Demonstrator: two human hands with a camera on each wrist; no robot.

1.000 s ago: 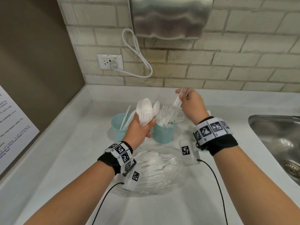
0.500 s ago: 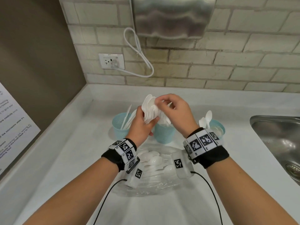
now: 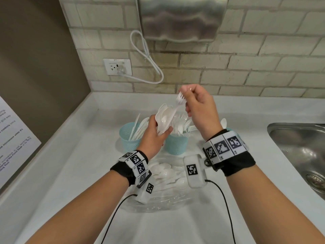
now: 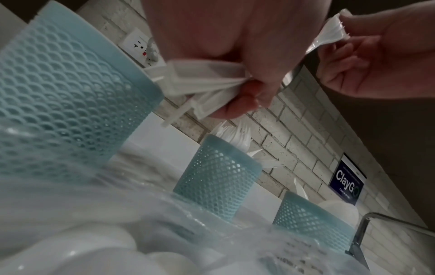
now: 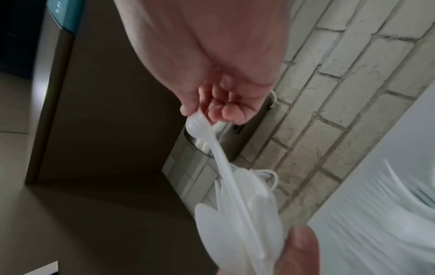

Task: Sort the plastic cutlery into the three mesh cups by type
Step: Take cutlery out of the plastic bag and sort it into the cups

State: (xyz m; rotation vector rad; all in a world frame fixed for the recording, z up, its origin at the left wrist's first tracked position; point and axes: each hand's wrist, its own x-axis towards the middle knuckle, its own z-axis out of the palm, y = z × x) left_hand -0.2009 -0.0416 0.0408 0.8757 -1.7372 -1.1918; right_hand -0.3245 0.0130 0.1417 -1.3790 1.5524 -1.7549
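Observation:
My left hand (image 3: pixel 154 134) grips a bunch of white plastic cutlery (image 3: pixel 164 118), spoon bowls up, above the cups; its handles (image 4: pixel 207 83) stick out below my fist. My right hand (image 3: pixel 198 106) pinches a white fork (image 3: pixel 180 100) by its tines, its handle still among the bunch. Three teal mesh cups stand in a row: the left cup (image 3: pixel 127 138) holds knives, the middle cup (image 3: pixel 176 144) holds forks, and the right cup (image 4: pixel 313 223) with spoons is mostly hidden behind my right wrist. More spoons (image 3: pixel 167 173) lie on a clear plastic bag (image 3: pixel 158 199) in front.
A steel sink (image 3: pixel 299 155) is sunk into the white counter (image 3: pixel 79 173) at right. Behind stands a brick wall with a socket (image 3: pixel 117 66), a looped white cable and a steel dispenser (image 3: pixel 181 16). A brown side wall with a paper notice (image 3: pixel 12 138) bounds the left.
My right hand came from the middle cup to the bunch in my left hand, took a fork by its tines and has lifted it up and right.

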